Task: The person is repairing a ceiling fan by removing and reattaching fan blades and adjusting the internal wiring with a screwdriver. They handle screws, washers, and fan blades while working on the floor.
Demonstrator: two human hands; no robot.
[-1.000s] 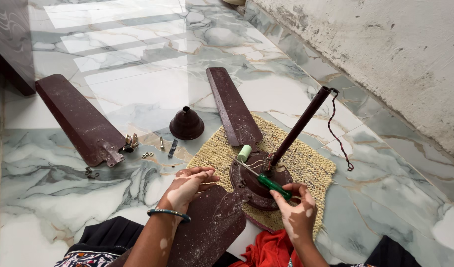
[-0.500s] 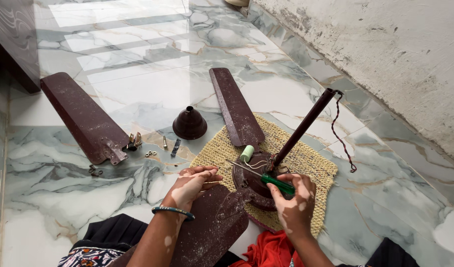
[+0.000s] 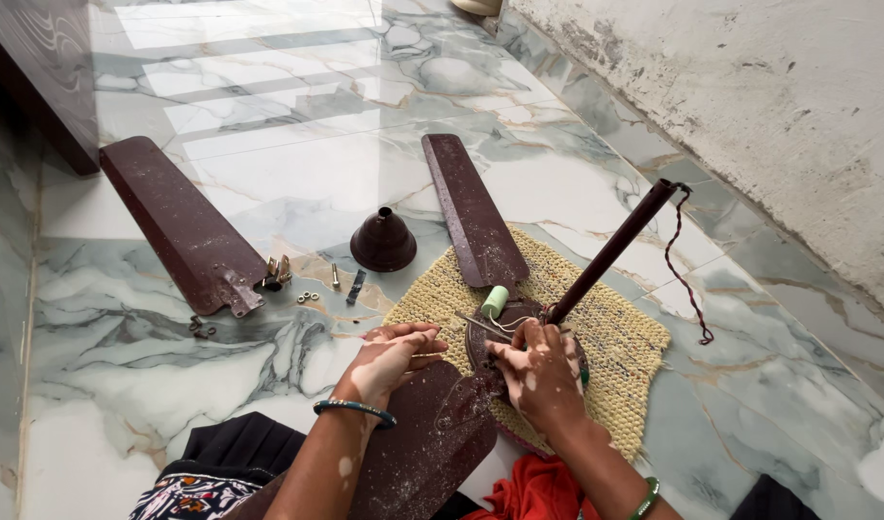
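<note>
While the ceiling fan motor (image 3: 519,332) lies on the woven mat (image 3: 615,337) directly under the right hand (image 3: 540,374), the work in hand looks like taking the fan apart at the hub, judging by the loose blade and screws lying about. The right hand is pressed over the motor housing, fingers curled around a green-handled tool (image 3: 583,374), probably a screwdriver, of which only a sliver shows past the knuckles. The left hand (image 3: 392,358) rests just beside it on the root of the near blade (image 3: 427,438), fingers bent and bearing down on it; I cannot tell whether it pinches anything small.

Just beyond the right hand a pale green capacitor (image 3: 496,300) sits on the motor with thin wires (image 3: 490,327) running from it. The downrod (image 3: 610,250) slants up and away from the right hand, a dark cord (image 3: 687,274) hanging from its far end. A second blade (image 3: 471,212) reaches ahead of both hands.

Farther out from the left hand stand the canopy cup (image 3: 383,242), scattered screws and nuts (image 3: 307,289), and a detached blade (image 3: 182,226) on the marble floor (image 3: 297,106).

My guess is that the next move calls for steady downward pressure on the tool, kept square to the fastener, with the near blade held from swinging.
</note>
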